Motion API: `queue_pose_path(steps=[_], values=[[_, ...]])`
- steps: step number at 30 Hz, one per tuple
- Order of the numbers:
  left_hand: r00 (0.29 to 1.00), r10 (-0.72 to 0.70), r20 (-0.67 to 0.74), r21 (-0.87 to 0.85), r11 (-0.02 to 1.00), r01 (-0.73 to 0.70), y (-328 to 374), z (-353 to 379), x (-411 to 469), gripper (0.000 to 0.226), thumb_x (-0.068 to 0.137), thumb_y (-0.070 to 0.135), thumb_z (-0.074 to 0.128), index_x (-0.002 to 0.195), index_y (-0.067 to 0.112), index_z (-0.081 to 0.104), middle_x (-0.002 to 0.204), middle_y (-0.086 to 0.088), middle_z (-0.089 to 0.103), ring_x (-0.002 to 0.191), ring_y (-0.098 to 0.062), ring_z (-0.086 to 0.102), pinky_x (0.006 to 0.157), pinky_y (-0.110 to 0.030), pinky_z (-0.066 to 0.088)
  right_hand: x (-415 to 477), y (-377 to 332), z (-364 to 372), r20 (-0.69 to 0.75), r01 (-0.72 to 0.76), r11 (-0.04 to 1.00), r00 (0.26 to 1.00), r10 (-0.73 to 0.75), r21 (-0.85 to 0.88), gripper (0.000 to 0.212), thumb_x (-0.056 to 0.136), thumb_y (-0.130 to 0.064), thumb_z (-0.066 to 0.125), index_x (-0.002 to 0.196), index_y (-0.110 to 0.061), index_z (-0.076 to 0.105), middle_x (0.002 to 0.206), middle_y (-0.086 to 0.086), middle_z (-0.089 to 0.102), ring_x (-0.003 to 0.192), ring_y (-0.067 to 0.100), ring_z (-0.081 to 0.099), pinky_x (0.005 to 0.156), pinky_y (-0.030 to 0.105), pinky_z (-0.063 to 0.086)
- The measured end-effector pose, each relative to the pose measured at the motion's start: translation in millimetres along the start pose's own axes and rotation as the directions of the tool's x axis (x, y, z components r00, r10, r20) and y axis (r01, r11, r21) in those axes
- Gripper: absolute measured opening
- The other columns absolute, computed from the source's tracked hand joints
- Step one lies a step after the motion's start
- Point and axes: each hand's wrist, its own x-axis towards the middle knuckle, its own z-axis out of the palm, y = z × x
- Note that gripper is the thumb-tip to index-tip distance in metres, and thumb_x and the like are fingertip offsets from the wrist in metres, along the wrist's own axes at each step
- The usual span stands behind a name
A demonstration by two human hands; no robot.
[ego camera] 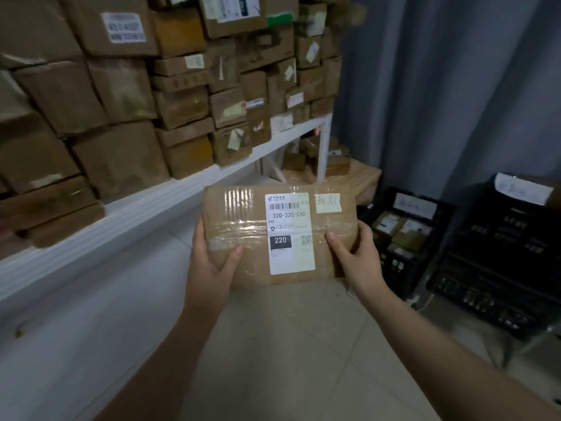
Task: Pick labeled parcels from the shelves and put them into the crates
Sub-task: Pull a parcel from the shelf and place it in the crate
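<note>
Head view: left hand [212, 262] and right hand [359, 256] clamp fingers on the parcel [243, 214], label [290, 233] up, likely for reading; crates [498, 268] sit lower right.

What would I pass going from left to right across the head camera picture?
Stacked boxes on the shelf → left hand → parcel with the white label → right hand → first black crate → second black crate.

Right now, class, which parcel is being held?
The parcel labelled 220-220-C40: left hand and right hand grip it; the others lie on shelves or in a crate.
</note>
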Motion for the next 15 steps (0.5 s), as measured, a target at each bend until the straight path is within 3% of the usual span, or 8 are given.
queue_pose_path(steps=[2, 5, 7, 11, 15], values=[[0.999, 0.008, 0.05, 0.009, 1.0, -0.008, -3.8, 45.5, 9.6, 0.069, 0.089, 0.015, 0.063, 0.141, 0.041, 0.024, 0.12, 0.031, 0.046, 0.103, 0.018, 0.052, 0.076, -0.005, 0.046, 21.5, 15.4, -34.8, -0.006, -0.047, 0.998, 0.999, 0.046, -0.032, 0.062, 0.085, -0.038, 0.069, 0.137, -0.023, 0.04, 0.12, -0.01, 0.057, 0.11, 0.009, 0.057, 0.097, 0.036, 0.049], [0.996, -0.011, 0.09, 0.048, 0.999, 0.007, -10.7, 106.8, 22.2, 0.066, 0.089, 0.031, 0.064, 0.144, 0.035, 0.028, 0.131, 0.012, 0.05, 0.119, -0.009, 0.052, 0.097, -0.035, 0.048, 49.6, 41.3, -83.2, -0.008, -0.128, 0.989, 0.992, 0.128, -0.071, 0.065, 0.087, -0.034, 0.067, 0.142, -0.02, 0.037, 0.125, -0.007, 0.055, 0.111, 0.01, 0.054, 0.099, 0.034, 0.047], [0.997, -0.019, 0.081, 0.106, 0.994, 0.01, -22.7, 144.7, 29.8, 0.073, 0.082, 0.048, 0.058, 0.146, 0.035, 0.025, 0.135, 0.0, 0.05, 0.122, -0.022, 0.051, 0.099, -0.05, 0.045, 66.9, 60.1, -109.4, 0.002, -0.189, 0.975, 0.982, 0.19, -0.118, 0.069, 0.088, -0.029, 0.067, 0.147, -0.02, 0.031, 0.132, -0.004, 0.053, 0.116, 0.014, 0.053, 0.1, 0.037, 0.047], [0.992, -0.111, 0.051, 0.201, 0.975, 0.099, -36.3, 210.3, 45.1, 0.076, 0.081, 0.05, 0.053, 0.147, 0.027, 0.025, 0.128, -0.02, 0.053, 0.114, -0.038, 0.053, 0.096, -0.052, 0.045, 97.6, 94.0, -144.3, 0.04, -0.324, 0.926, 0.94, 0.338, -0.195, 0.074, 0.088, -0.03, 0.067, 0.149, -0.022, 0.026, 0.133, -0.003, 0.049, 0.117, 0.017, 0.052, 0.095, 0.033, 0.048], [0.984, -0.178, 0.008, 0.343, 0.925, 0.165, -51.0, 270.2, 76.0, 0.068, 0.09, 0.013, 0.06, 0.149, 0.01, 0.025, 0.129, -0.036, 0.044, 0.116, -0.047, 0.044, 0.093, -0.047, 0.037, 131.2, 121.6, -154.3, 0.072, -0.41, 0.89, 0.9, 0.431, -0.199, 0.059, 0.092, -0.026, 0.062, 0.144, -0.021, 0.036, 0.134, 0.006, 0.05, 0.115, 0.021, 0.055, 0.099, 0.039, 0.047]])
